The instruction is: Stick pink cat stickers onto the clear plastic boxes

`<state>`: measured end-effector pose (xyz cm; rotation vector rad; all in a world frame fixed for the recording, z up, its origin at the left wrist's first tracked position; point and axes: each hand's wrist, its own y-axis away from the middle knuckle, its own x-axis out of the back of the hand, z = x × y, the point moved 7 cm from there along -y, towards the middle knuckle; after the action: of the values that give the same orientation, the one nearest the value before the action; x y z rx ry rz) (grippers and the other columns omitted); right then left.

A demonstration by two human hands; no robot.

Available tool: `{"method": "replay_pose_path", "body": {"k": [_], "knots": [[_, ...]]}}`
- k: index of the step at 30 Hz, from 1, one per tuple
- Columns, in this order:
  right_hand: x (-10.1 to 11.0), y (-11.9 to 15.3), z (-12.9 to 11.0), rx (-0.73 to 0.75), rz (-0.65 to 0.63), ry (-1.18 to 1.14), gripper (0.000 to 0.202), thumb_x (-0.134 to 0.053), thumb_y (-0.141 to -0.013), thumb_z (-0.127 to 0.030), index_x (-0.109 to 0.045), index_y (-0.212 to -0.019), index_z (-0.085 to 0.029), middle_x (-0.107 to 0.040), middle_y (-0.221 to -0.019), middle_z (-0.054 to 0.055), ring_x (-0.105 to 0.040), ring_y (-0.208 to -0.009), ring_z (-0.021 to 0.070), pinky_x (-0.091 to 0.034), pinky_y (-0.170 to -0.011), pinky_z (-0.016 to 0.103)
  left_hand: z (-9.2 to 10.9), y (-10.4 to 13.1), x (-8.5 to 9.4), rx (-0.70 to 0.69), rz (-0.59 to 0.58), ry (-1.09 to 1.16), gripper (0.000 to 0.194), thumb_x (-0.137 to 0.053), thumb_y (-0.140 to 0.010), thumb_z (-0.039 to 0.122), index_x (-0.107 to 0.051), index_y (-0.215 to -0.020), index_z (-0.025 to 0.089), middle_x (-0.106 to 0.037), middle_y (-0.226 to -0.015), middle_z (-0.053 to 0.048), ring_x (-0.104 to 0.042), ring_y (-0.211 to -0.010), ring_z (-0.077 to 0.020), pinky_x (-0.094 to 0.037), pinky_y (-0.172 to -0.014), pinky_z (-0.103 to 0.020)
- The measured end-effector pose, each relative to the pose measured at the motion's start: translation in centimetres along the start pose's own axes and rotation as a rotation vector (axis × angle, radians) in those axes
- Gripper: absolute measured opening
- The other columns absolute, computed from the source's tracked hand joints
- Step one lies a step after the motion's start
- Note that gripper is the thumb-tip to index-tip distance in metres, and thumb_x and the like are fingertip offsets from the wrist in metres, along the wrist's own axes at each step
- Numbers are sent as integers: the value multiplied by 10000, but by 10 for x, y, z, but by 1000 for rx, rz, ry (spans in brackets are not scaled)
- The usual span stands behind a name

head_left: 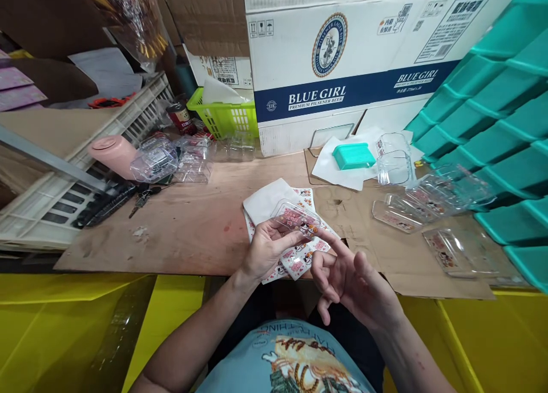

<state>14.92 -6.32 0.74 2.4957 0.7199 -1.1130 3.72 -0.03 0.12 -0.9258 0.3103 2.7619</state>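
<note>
My left hand (266,247) grips a small clear plastic lid (295,217) that carries a pink sticker with cartoon cats. The thumb lies over its front edge. My right hand (349,282) has its index finger stretched out to the lid's right corner, while the other fingers are loosely curled and apart, holding nothing. Under the hands, at the table's front edge, lie printed sticker sheets (297,262) with the same cats and a plain white backing paper (269,200).
Clear lids with stickers (398,213) lie to the right, before stacked teal trays (509,130). A teal box (353,156) rests on white paper. Behind stands a white beer carton (295,56). A pink cup (113,156), keys (140,200) and a green basket (222,119) are left.
</note>
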Motion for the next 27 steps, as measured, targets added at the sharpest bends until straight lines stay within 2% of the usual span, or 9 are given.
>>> {"method": "replay_pose_path", "body": {"k": [15,20,24,27], "knots": [[4,-4,0,28,52,35,630,-552,-903,-560,-386,-1448,-290,-562,-803,6,-430,-542,91,-580,-496,338,-2,-1,3,13,-14,8,217,-812,-679,136,-755,-886,167,-762,-947,-41,-701,-911,-178,-574,-891,-347],[9,-7,5,25,78,75,637,-548,-908,-557,-357,-1458,-299,-561,-794,2,-444,-546,100,-574,-498,345,-3,-1,10,43,-6,48,165,-761,-770,253,-753,-906,161,-761,-1008,-68,-705,-980,-231,-546,-955,-440],[8,-7,6,26,131,169,667,-571,-899,-547,-334,-1469,-296,-548,-789,-6,-439,-547,97,-566,-503,322,-4,-3,16,-4,64,18,184,-715,-827,338,-748,-876,163,-766,-977,-69,-724,-935,-233,-564,-919,-451],[7,-4,2,71,222,368,668,-538,-919,-537,-318,-1492,-272,-511,-768,-11,-430,-546,105,-550,-506,304,-2,-4,13,-48,74,-23,199,-707,-834,346,-753,-887,160,-768,-969,-76,-728,-925,-234,-578,-901,-432]]}}
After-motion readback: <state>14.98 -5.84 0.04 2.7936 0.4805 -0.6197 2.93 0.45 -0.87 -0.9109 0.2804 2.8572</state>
